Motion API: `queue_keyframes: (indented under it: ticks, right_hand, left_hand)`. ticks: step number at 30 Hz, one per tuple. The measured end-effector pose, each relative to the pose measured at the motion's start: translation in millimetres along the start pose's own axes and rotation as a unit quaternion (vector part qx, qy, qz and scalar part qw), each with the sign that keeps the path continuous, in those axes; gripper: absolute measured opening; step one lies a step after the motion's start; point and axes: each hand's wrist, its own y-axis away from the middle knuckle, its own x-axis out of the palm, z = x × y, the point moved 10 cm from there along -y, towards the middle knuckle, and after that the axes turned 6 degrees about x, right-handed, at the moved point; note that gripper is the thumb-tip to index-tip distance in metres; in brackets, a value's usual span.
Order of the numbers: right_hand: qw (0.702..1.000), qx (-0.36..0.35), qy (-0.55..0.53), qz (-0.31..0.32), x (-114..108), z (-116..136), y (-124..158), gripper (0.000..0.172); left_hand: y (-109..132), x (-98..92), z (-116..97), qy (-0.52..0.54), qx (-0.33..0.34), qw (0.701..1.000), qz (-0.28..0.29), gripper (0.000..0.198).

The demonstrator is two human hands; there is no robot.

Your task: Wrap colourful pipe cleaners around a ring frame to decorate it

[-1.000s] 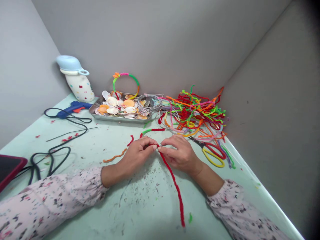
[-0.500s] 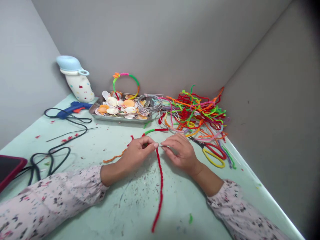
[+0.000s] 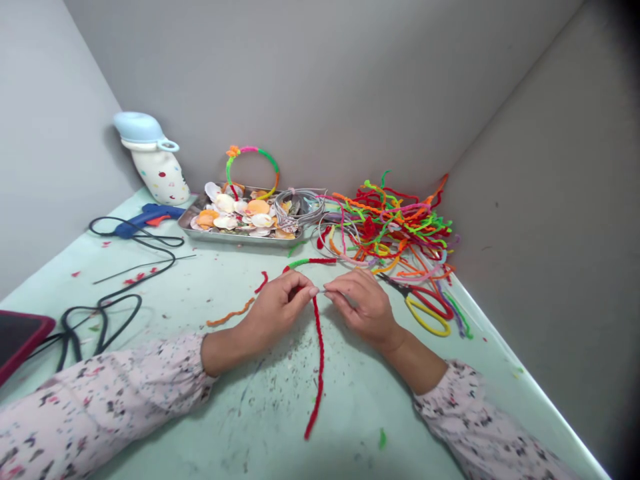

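Observation:
My left hand [image 3: 277,309] and my right hand [image 3: 364,307] meet fingertip to fingertip over the pale green table [image 3: 200,407]. Both pinch a thin bare wire between them. A red pipe cleaner [image 3: 318,363] hangs from that pinch point and trails toward me across the table. Behind my left fingers a green-and-red pipe cleaner piece [image 3: 309,263] arches away. Both hands are closed in a pinch.
A metal tray of seashells [image 3: 241,218] with a colourful pipe-cleaner ring [image 3: 253,163] stands at the back. A heap of pipe cleaners [image 3: 395,230] and yellow-red scissors [image 3: 421,305] lie right. A blue glue gun [image 3: 143,217], black cord [image 3: 103,313], a bottle [image 3: 153,160] and a red-edged tablet [image 3: 17,333] sit left.
The free end of the red pipe cleaner has swung from the right toward the left and shortened as it winds at the pinch. Both hands have stayed almost in place.

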Motion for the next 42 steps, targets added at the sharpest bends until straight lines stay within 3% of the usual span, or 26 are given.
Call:
queue_keyframes:
  ticks: [6, 10, 15, 18, 21, 24, 28, 31, 36, 42]
  right_hand:
    - [1.000, 0.005, -0.010, -0.005, -1, 0, 1, 0.014]
    - [1.000, 0.008, -0.011, -0.014, -2, -1, 0, 0.016]
    - [0.998, 0.020, -0.010, -0.054, -12, -3, -3, 0.020]
    - [0.995, 0.038, 0.001, -0.093, -21, -4, -3, 0.023]
    - [0.987, 0.080, 0.002, -0.139, -30, -12, 0, 0.022]
    - [0.989, 0.110, -0.033, -0.089, -18, -18, -2, 0.011]
    - [0.984, 0.140, -0.109, -0.011, 3, -18, -4, 0.013]
    - [0.973, 0.170, -0.152, -0.013, 5, -18, -3, 0.015]
    - [0.959, 0.203, -0.198, -0.025, 6, -21, 2, 0.007]
    - [0.937, 0.243, -0.250, -0.004, 16, -29, 2, 0.008]
  left_hand:
    - [0, -2.0, -9, -0.036, 0.029, 0.999, -0.005, 0.020]
    - [1, -2.1, -6, 0.004, 0.011, 1.000, -0.005, 0.021]
    - [4, 1.0, 0, 0.070, 0.001, 0.997, 0.008, 0.026]
    - [3, -4.4, 3, 0.081, -0.008, 0.997, -0.014, 0.023]
    - [2, -9.4, 12, 0.141, -0.059, 0.987, -0.047, 0.025]
    - [2, -7.9, 16, 0.215, -0.092, 0.970, -0.067, 0.025]
    - [4, 7.1, 14, 0.245, -0.099, 0.964, -0.029, 0.024]
    - [7, 15.1, 13, 0.230, -0.097, 0.968, -0.001, 0.025]
    - [6, 12.8, 8, 0.175, -0.075, 0.982, 0.005, 0.017]
    - [6, 17.0, 11, 0.194, -0.087, 0.977, 0.013, 0.015]
